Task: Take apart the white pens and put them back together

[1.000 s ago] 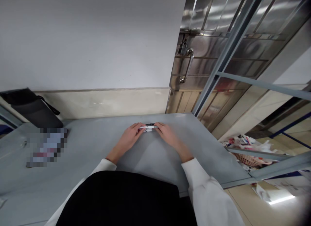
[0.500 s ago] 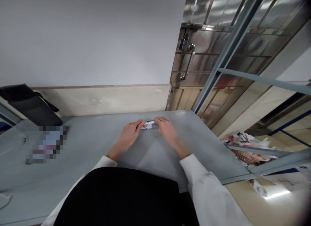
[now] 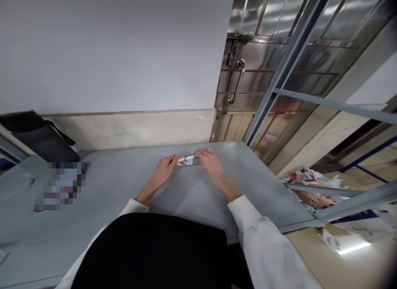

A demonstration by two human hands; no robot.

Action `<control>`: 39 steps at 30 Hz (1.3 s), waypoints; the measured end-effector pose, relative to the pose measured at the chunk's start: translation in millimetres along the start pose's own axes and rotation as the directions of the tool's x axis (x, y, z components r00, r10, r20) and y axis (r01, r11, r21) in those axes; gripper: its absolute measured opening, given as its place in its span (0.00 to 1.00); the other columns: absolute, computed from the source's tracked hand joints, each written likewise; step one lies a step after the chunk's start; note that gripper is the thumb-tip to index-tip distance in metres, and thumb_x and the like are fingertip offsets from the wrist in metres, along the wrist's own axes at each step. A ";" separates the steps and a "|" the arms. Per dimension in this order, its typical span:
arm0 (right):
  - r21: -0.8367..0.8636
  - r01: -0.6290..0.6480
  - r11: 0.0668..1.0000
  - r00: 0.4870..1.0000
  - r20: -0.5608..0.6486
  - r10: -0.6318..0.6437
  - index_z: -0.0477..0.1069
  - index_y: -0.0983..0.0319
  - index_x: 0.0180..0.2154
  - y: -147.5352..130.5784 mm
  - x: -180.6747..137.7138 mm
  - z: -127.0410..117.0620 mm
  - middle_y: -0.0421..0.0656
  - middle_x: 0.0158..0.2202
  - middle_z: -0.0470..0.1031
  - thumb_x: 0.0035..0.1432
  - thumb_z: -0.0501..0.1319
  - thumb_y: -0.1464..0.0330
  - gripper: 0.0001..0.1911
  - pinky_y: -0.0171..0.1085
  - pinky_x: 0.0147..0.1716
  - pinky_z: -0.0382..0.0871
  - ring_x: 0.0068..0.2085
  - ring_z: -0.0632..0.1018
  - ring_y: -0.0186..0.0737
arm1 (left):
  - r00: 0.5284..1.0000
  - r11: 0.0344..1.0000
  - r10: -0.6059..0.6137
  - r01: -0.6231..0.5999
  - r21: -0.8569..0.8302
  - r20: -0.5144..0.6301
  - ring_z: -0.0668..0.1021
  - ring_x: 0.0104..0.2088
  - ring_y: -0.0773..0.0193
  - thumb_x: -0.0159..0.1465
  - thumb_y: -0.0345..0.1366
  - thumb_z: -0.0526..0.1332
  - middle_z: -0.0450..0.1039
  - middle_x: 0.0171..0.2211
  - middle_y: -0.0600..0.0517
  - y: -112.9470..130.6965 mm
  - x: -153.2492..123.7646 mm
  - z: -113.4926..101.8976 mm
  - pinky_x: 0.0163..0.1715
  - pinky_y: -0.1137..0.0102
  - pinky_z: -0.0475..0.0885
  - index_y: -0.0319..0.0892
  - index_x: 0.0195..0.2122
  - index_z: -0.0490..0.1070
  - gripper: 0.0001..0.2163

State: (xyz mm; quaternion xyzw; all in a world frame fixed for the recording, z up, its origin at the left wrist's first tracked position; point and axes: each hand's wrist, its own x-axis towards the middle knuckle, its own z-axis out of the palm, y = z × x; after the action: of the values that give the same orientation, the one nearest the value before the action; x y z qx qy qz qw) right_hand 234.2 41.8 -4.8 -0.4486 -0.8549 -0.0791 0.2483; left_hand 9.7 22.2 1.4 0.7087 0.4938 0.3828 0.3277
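Note:
A small flat white item with red and dark print [image 3: 187, 160] lies near the far edge of a grey table [image 3: 192, 198]. My left hand [image 3: 164, 171] grips its left end with curled fingers. My right hand [image 3: 210, 164] holds its right end, fingers bent over it. Both hands rest low on the table top. I cannot make out what the item is.
A black bag [image 3: 37, 138] leans against the wall at the far left, with a blurred flat object [image 3: 60, 185] in front of it. A steel door with a handle [image 3: 235, 82] and padlock stands beyond the table. A basket of paper waste [image 3: 310, 187] sits on the floor at right.
Both hands have stayed on the small item, which has shifted slightly away from me along with the hands. The view has moved a little.

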 end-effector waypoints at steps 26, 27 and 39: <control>0.811 -0.163 0.562 0.971 0.031 0.236 0.78 0.57 0.42 -2.1 -4.1 -10.9 0.44 0.44 0.82 0.62 0.66 0.60 0.10 0.44 0.53 0.71 0.49 0.80 0.45 | 0.995 0.994 0.069 -0.075 -0.075 -0.078 0.74 0.32 0.61 0.73 0.48 0.51 0.76 0.29 0.51 3.4 0.6 -7.7 0.34 0.71 0.65 0.42 0.27 0.72 0.21; 0.811 -0.165 0.562 0.970 0.029 0.243 0.78 0.57 0.42 -3.2 -3.8 -11.4 0.44 0.45 0.81 0.62 0.66 0.60 0.10 0.44 0.54 0.72 0.49 0.80 0.45 | 0.995 0.995 0.066 -0.072 -0.074 -0.081 0.74 0.32 0.61 0.73 0.49 0.51 0.75 0.29 0.51 4.3 0.3 -7.7 0.33 0.71 0.65 0.42 0.28 0.72 0.21; 0.842 -0.245 0.481 0.945 0.095 0.313 0.79 0.58 0.41 -6.4 -1.9 -10.0 0.44 0.42 0.83 0.61 0.66 0.59 0.11 0.45 0.51 0.74 0.46 0.82 0.45 | 0.996 0.995 0.048 -0.054 -0.080 -0.069 0.73 0.30 0.61 0.72 0.50 0.52 0.74 0.26 0.51 5.5 0.5 -4.9 0.29 0.71 0.64 0.42 0.30 0.75 0.21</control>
State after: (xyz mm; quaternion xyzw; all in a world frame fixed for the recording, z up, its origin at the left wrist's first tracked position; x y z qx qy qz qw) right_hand 233.5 33.1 3.5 -0.4017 -0.6917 0.3690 0.4733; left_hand 8.0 21.5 8.5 0.6938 0.4701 0.4346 0.3298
